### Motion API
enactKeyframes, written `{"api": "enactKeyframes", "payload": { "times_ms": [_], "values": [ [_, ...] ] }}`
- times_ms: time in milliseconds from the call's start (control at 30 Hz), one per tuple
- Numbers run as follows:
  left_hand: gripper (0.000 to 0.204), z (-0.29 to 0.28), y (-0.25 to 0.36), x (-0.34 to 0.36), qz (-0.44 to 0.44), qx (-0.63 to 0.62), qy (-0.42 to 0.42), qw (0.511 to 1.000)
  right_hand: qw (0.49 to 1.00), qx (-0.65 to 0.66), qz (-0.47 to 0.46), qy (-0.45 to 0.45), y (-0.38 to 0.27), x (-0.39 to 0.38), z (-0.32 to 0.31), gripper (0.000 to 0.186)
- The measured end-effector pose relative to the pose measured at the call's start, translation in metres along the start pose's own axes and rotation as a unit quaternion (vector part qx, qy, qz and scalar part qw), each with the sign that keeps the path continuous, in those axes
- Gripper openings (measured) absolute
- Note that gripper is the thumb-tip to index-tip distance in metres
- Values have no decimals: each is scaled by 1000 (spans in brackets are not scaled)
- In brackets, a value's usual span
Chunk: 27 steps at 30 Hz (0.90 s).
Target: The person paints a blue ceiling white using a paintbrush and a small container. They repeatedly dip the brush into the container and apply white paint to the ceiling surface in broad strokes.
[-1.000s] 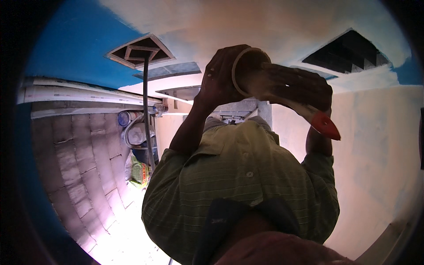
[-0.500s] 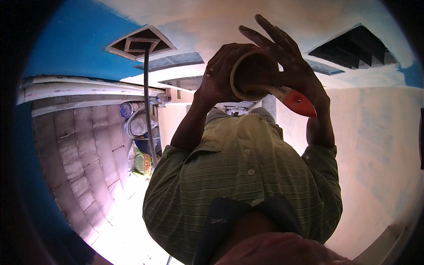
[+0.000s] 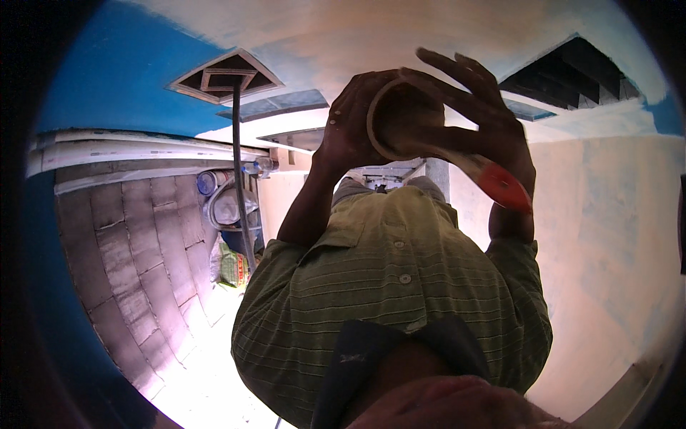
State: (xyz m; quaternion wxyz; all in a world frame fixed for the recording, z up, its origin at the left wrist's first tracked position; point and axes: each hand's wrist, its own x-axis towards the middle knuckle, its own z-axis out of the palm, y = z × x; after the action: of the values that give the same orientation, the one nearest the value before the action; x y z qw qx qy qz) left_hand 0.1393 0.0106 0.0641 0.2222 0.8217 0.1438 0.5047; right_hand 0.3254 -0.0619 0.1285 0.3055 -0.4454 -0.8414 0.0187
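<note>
In front of my chest, my left hand (image 3: 349, 120) is wrapped round the side of a round, open-topped container (image 3: 372, 114), its mouth tilted toward me. My right hand (image 3: 496, 129) grips a paintbrush (image 3: 504, 187) with a pale handle that ends in red. The handle's red end points down and right, past my wrist. The brush's other end goes into the mouth of the container, where the bristles are hidden in shadow. Some fingers of my right hand stretch out above the handle, beyond the container's rim.
A dark pole (image 3: 237, 157) stands at the left, near a bucket (image 3: 209, 183), a coiled hose (image 3: 212, 214) and a green bag (image 3: 232, 267). Grey blocks or tiles (image 3: 128, 250) lie farther left. A dark square opening (image 3: 572, 75) is at the upper right, with a smaller framed one (image 3: 227, 77) at the upper left.
My right hand and the paintbrush have moved slightly right and down, with the red end lower. The outstretched fingers have dropped. The container has shifted a little to the left.
</note>
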Motion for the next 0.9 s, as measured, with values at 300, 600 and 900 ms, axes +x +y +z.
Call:
{"api": "enactKeyframes", "payload": {
  "times_ms": [300, 600, 900],
  "values": [
    [82, 1, -4, -5, -92, -61, 25, 994, 895, 358, -11, 267, 12, -44, 10, 37],
    [80, 11, -4, 1, -105, -33, 26, 994, 777, 374, 218, 457, 10, -64, 55, 39],
    [80, 22, -13, -9, -169, -44, -23, 984, 956, 123, 177, 201, 21, -54, 20, 31]
  ]
}}
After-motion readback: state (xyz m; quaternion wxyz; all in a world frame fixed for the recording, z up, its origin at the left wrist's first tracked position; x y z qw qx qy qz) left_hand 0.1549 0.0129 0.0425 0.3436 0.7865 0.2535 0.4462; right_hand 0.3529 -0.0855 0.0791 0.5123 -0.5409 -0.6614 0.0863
